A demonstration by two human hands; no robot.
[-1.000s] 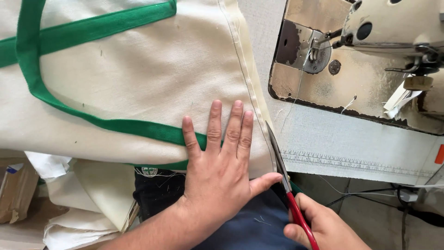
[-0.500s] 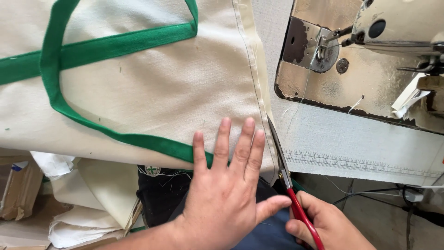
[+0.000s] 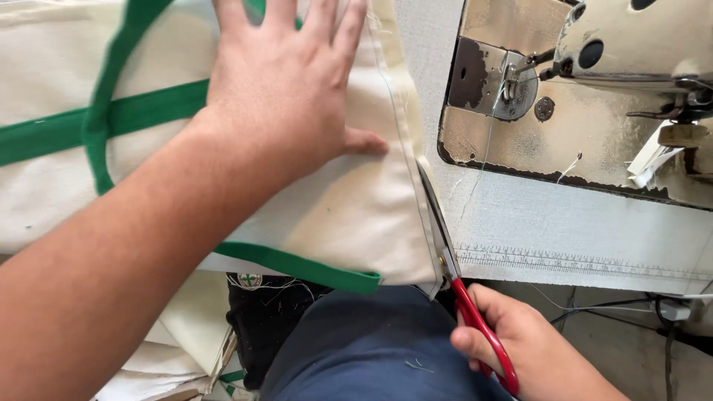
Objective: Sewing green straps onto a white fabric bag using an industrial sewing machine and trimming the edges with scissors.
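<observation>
- Two hands work on one cream canvas bag (image 3: 349, 215), a flat piece of coarse, matte cloth spread over the near left part of the sewing table (image 3: 564, 230).
- Left hand (image 3: 286, 89) lies open and flat on the canvas bag, fingers spread, thumb pointing toward the bag's right seam; it presses the cloth and grips nothing.
- Right hand (image 3: 520, 345) sits below and to the right of the bag's lower right corner, fingers curled tight through the red loop handles of the scissors (image 3: 445, 245).
- Scissors have long, dull steel blades that run up along the bag's right edge, tips touching the narrow stitched hem; whether the blades are parted I cannot tell.
- Green strap (image 3: 111, 122), a smooth woven band, crosses the bag left of the flat hand and loops upward; a second stretch of it borders the bag's bottom edge.
- Sewing machine (image 3: 594, 82) stands right of the bag, its worn, chipped metal base cream and rust-brown, a round steel plate under the needle.
- Dark blue trousers (image 3: 371, 349) show just below the bag's bottom edge.
- Printed ruler strip (image 3: 564, 260) runs along the table's front edge, right of the scissors.
</observation>
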